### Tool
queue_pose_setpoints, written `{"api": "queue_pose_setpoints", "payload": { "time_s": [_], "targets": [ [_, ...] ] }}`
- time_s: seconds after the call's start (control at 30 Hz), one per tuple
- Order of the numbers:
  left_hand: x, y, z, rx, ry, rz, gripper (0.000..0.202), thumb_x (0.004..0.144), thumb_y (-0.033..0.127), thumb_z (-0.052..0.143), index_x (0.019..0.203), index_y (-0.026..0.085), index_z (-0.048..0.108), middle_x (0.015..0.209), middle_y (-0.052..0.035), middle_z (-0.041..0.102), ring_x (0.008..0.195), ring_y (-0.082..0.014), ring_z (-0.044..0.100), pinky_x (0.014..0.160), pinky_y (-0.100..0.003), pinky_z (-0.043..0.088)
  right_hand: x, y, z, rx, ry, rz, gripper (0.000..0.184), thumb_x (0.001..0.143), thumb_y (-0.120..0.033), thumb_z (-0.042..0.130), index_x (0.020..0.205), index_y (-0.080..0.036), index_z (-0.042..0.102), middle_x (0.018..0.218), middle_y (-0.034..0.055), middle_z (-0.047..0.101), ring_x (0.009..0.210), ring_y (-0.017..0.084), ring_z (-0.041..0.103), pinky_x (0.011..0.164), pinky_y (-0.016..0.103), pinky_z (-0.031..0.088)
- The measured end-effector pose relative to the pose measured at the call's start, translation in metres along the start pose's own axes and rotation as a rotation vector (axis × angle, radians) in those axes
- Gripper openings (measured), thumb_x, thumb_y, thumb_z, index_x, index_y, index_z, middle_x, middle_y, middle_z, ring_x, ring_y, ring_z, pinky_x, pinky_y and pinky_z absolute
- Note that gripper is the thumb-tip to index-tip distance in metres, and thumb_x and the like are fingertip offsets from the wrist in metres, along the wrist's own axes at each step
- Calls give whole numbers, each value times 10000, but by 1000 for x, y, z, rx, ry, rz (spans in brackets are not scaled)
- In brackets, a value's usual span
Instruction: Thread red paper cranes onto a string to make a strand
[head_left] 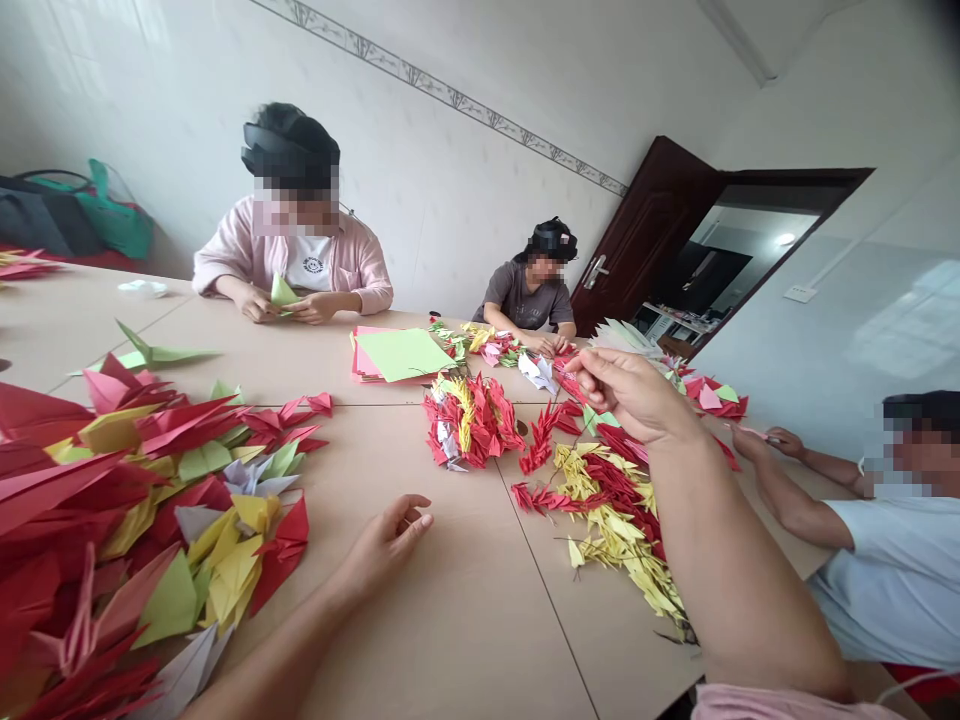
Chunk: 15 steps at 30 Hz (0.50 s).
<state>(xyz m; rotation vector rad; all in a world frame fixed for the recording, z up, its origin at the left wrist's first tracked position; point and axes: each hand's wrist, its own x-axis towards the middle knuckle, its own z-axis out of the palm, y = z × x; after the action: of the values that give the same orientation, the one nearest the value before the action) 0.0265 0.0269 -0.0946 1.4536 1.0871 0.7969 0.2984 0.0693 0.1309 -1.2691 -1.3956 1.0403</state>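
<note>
My left hand (390,540) rests low over the table with its fingers loosely curled and the thumb apart from them; nothing shows in it. My right hand (622,390) is raised over the strings of folded paper, thumb and fingertips pinched together. Whatever lies between those fingertips is too small to make out. Below it spread garlands of yellow folded paper (619,545) and red folded paper (540,440) on dark cords. A coiled red and yellow garland (476,420) lies between my hands. To the left of my left hand is a heap of folded paper cranes (225,540) in several colours.
A stack of coloured paper sheets (405,355) lies farther back on the table (450,640). Across from me a person in pink (292,255) folds green paper. Another person (529,295) handles garlands near the door (649,230). A person in white (885,540) sits at right.
</note>
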Motion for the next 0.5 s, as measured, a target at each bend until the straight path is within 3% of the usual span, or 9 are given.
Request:
{"api": "queue_pose_setpoints", "payload": {
  "time_s": [0.2,0.37,0.5],
  "targets": [
    [3,-4,-2,17,0,5,492,844,640,489,1060,207,574,701,34,506,618,-157,479,605,-288,407,57,32,1,-9,44,120,260,909,-343,639,786,-114,629,567,-52,477,427,36,391,377,160,264],
    [6,-3,-4,7,-17,-11,522,837,651,487,1070,191,572,702,27,510,631,-168,496,615,-295,418,101,51,5,-37,86,200,214,970,-328,557,991,-122,613,834,8,622,611,86,575,542,217,507],
    [7,-2,-6,-9,-21,-33,520,844,647,479,1074,189,567,717,20,525,657,-176,515,646,-306,435,129,56,14,-47,122,225,239,964,-328,567,1093,-131,608,994,55,646,776,137,640,667,288,565]
  ]
}}
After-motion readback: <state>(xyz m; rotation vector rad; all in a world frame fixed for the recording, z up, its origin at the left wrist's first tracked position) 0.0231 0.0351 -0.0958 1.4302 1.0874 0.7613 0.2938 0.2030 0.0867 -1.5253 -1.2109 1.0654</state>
